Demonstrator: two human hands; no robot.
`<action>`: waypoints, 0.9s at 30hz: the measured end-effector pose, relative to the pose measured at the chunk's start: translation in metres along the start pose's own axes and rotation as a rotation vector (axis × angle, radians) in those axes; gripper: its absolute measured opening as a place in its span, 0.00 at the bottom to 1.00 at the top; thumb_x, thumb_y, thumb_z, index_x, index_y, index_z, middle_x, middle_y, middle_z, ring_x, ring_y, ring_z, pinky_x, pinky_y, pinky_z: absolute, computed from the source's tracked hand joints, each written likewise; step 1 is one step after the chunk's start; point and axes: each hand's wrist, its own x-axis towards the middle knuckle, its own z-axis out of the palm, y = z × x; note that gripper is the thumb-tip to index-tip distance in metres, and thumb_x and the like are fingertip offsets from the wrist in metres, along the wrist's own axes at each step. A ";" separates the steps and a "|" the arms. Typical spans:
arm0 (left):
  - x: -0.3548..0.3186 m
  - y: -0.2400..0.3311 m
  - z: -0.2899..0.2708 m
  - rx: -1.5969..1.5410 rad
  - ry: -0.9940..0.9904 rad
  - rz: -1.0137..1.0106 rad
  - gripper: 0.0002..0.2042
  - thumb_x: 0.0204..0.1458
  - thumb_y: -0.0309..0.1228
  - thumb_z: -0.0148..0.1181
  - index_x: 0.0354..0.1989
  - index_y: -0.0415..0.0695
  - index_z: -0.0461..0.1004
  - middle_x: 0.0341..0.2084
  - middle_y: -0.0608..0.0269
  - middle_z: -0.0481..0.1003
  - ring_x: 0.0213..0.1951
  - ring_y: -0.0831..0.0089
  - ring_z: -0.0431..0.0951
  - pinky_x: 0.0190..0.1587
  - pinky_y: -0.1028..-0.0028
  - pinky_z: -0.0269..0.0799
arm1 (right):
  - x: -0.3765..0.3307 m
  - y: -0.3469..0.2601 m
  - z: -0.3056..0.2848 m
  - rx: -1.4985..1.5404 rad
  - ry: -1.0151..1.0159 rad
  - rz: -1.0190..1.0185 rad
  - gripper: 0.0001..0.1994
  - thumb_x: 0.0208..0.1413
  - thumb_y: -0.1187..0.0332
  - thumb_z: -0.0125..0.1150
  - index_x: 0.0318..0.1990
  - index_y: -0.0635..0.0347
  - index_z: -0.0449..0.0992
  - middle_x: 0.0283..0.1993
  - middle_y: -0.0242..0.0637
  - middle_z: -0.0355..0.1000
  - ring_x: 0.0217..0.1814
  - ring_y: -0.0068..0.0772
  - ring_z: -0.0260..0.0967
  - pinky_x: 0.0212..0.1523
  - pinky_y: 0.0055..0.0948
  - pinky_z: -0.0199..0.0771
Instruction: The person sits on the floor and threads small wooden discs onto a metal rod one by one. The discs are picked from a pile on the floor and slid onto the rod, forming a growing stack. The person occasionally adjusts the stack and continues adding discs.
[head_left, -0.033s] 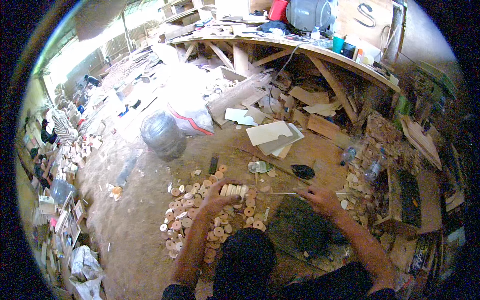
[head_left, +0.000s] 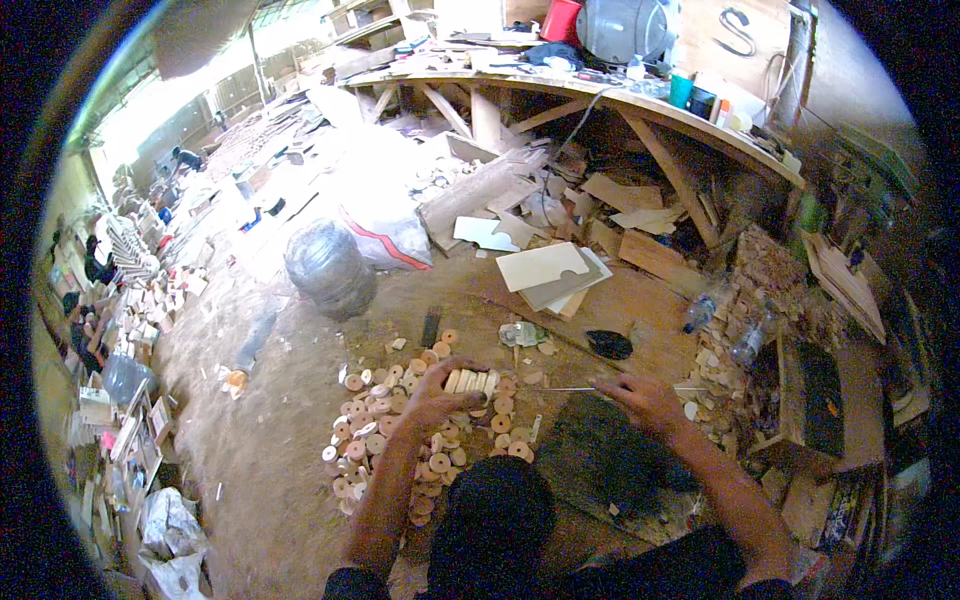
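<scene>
My left hand (head_left: 432, 398) grips a stack of pale wooden discs (head_left: 472, 382) held sideways, just above a heap of several small wooden rings (head_left: 385, 430) spread on the dirt floor. My right hand (head_left: 645, 398) pinches a thin metal rod (head_left: 572, 389) that points left toward the stack, its tip a short way from the discs. Under my right forearm lies a dark mat (head_left: 610, 455). My knee in dark cloth (head_left: 495, 530) fills the lower middle.
A grey-wrapped bundle (head_left: 328, 265) stands behind the rings. Flat board offcuts (head_left: 545, 268) and wood scraps lie ahead, under a curved workbench (head_left: 640, 100). Plastic bottles (head_left: 700, 312) and wood chips lie at right. People sit far left (head_left: 95, 262).
</scene>
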 end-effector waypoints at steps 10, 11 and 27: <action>-0.015 0.033 -0.025 -0.160 -0.166 0.076 0.33 0.49 0.34 0.70 0.63 0.42 0.63 0.51 0.63 0.74 0.52 0.71 0.74 0.56 0.71 0.70 | 0.000 -0.003 0.004 -0.005 -0.050 -0.027 0.41 0.39 0.79 0.55 0.66 0.33 0.65 0.36 0.39 0.72 0.33 0.47 0.74 0.27 0.42 0.76; -0.015 0.031 -0.025 -0.209 -0.166 -0.006 0.33 0.49 0.34 0.70 0.63 0.42 0.63 0.51 0.62 0.74 0.52 0.71 0.74 0.56 0.70 0.70 | -0.001 -0.004 0.004 0.011 -0.063 -0.015 0.41 0.39 0.79 0.55 0.66 0.34 0.66 0.36 0.39 0.72 0.33 0.47 0.74 0.28 0.43 0.76; -0.006 -0.001 -0.010 -0.252 -0.083 -0.094 0.25 0.51 0.40 0.69 0.52 0.38 0.69 0.40 0.64 0.77 0.40 0.71 0.78 0.48 0.70 0.74 | 0.003 -0.020 -0.007 0.050 -0.065 0.040 0.38 0.43 0.80 0.51 0.66 0.35 0.66 0.32 0.38 0.69 0.31 0.47 0.72 0.31 0.42 0.77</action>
